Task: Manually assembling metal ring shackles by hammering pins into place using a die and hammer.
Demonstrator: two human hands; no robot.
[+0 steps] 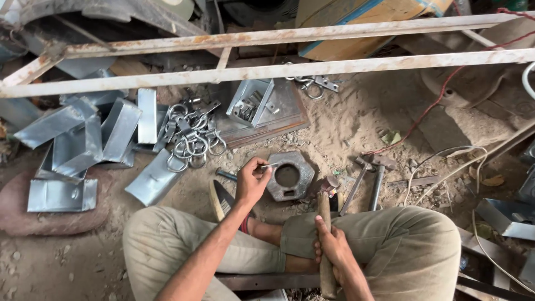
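One hammer (326, 223), one pin (269, 165), one nut (288, 176).

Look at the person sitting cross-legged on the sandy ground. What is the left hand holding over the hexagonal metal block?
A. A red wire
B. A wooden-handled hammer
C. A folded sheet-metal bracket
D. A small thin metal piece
D: the left hand pinches a small thin metal piece at the edge of the hexagonal metal block, while the right hand grips the hammer's wooden handle.

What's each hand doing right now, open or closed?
Left hand: closed, pinching a thin metal pin over the hexagonal block.
Right hand: closed on the hammer handle.
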